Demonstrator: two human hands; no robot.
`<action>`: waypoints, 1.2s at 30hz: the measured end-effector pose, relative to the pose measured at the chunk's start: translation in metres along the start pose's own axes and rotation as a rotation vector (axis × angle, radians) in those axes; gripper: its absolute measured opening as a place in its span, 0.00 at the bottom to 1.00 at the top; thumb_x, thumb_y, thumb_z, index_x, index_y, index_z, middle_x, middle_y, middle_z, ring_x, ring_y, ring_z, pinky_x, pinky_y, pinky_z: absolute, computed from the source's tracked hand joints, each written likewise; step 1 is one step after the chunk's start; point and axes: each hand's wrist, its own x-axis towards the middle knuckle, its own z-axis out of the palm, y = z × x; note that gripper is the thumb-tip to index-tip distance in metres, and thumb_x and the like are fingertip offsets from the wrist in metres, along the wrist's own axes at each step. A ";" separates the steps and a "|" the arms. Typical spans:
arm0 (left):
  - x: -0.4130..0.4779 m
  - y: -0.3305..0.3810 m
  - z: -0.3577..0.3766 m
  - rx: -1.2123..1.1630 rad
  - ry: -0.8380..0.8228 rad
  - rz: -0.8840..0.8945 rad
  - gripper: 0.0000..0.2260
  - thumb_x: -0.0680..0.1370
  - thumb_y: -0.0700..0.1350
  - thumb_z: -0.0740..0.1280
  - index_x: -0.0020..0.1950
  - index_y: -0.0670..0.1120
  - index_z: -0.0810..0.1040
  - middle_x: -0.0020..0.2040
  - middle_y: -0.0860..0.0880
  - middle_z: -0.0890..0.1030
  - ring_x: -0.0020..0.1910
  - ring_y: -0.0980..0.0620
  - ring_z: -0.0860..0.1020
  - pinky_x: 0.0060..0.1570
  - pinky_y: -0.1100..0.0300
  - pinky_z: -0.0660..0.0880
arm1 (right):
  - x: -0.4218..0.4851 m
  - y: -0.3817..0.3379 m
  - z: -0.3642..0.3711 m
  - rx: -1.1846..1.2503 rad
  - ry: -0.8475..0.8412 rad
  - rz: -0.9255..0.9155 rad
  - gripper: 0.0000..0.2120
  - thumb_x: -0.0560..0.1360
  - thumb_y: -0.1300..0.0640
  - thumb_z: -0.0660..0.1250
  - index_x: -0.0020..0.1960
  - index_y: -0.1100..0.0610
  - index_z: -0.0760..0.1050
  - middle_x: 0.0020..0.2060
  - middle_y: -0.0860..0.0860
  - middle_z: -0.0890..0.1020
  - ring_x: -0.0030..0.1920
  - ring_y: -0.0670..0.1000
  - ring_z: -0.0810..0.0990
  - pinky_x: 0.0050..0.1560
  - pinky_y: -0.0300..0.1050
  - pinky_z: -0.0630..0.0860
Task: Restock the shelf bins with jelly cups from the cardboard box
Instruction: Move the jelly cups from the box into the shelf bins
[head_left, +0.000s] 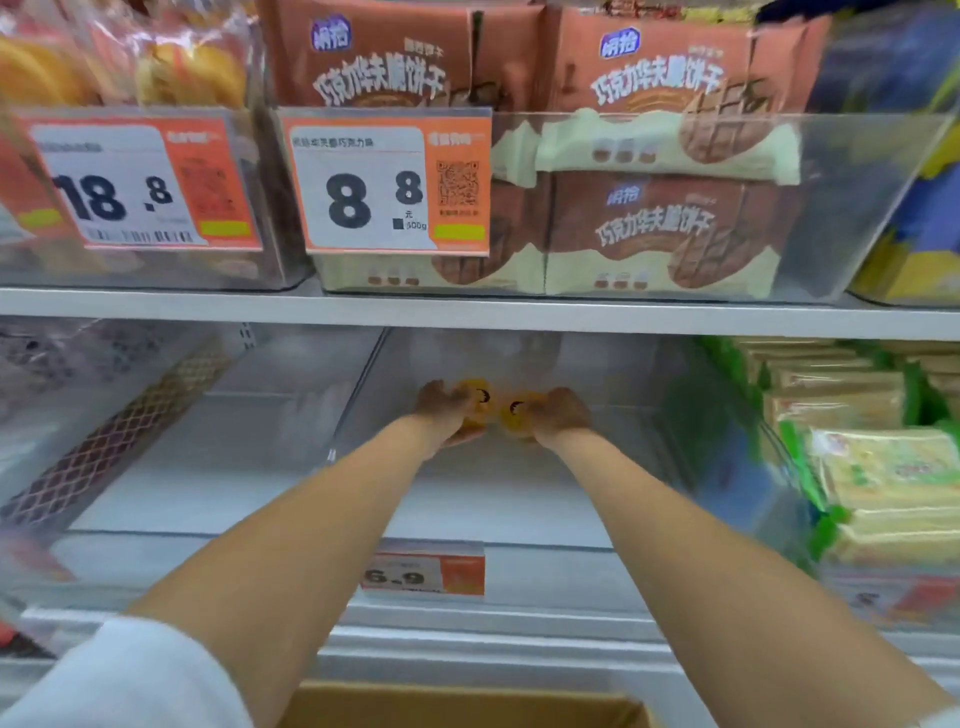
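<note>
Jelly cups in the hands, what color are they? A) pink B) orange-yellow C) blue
B: the jelly cups held by the left hand and right hand look orange-yellow, deep inside the clear bin.

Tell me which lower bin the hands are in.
Middle bin behind the 6.9 tag: left hand and right hand hold jelly cups inside; right bin holds green packs.

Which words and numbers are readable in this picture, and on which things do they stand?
"18.8": left price tag.
"8 8", "元", "600g": middle price tag.
"6.9": lower price tag.
"巧克力华夫脆饼干": brown biscuit packs.
Unreadable: the tags' small print, the packs' blue logo, the green packs.
</note>
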 end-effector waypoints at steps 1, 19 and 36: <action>0.010 -0.006 -0.001 0.102 0.037 0.024 0.21 0.81 0.44 0.62 0.73 0.44 0.64 0.69 0.45 0.71 0.53 0.43 0.81 0.33 0.59 0.81 | 0.003 0.002 0.004 -0.073 0.002 -0.025 0.11 0.78 0.58 0.61 0.58 0.61 0.74 0.58 0.60 0.79 0.58 0.60 0.78 0.46 0.46 0.72; 0.028 -0.024 -0.014 0.666 0.259 0.356 0.22 0.70 0.35 0.75 0.63 0.47 0.78 0.61 0.46 0.79 0.59 0.46 0.77 0.55 0.60 0.75 | -0.001 0.001 0.007 -0.086 0.152 -0.257 0.08 0.76 0.63 0.60 0.43 0.61 0.78 0.41 0.57 0.78 0.47 0.54 0.75 0.46 0.45 0.72; -0.026 -0.012 -0.015 0.922 0.168 0.409 0.11 0.81 0.40 0.58 0.58 0.42 0.77 0.59 0.43 0.79 0.55 0.43 0.78 0.48 0.56 0.73 | -0.041 0.003 -0.020 -0.140 0.009 -0.293 0.25 0.76 0.64 0.60 0.72 0.51 0.67 0.69 0.53 0.71 0.57 0.57 0.78 0.44 0.41 0.73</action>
